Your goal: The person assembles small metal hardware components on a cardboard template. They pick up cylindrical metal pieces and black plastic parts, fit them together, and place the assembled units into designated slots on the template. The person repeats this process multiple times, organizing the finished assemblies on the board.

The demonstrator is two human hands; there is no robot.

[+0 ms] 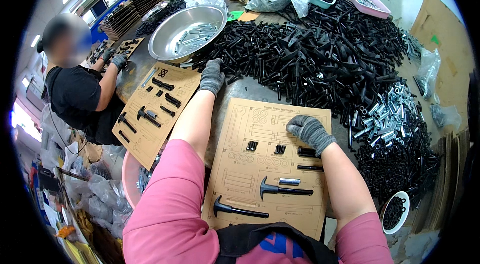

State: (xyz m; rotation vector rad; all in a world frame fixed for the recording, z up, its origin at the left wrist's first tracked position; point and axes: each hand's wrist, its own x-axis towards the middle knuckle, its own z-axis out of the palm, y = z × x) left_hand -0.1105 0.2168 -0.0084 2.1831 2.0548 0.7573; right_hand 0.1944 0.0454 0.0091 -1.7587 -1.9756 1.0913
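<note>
- Brown card (pixel 312 221) lies before you, between your forearms, its lower part close against your apron. On it rest two black T-handles (pixel 285 189), a silver tube (pixel 289 181), two clusters of short black pieces (pixel 252 145) and a black rod (pixel 310 167).
- Your right hand (pixel 311 133) is over the card's upper right, fingers curled down; you hide what is beneath them, so I cannot tell whether they grip anything.
- Your left hand (pixel 212 78) is at the near edge of the black heap (pixel 310 54), beside the second card (pixel 150 144); I cannot tell whether a part is pinched in it.
- Your right forearm crosses close to the black rod, so a low wrist or elbow could roll it off its place.
- The silver tube lies just beside a T-handle, and being round it could roll if you nudge the card.
- Leaning in, your body could push the card's lower edge and shift several loose pieces at once.
- Black parts look much alike in that heap; a wrong one could be picked by eye or by a gloved feel.
- Printing: a title line tops the card and small captions sit by the outlines, mostly too fine to read.
- Blue print shows on your pink shirt, partly covered by the apron; I see no clear brand mark.
</note>
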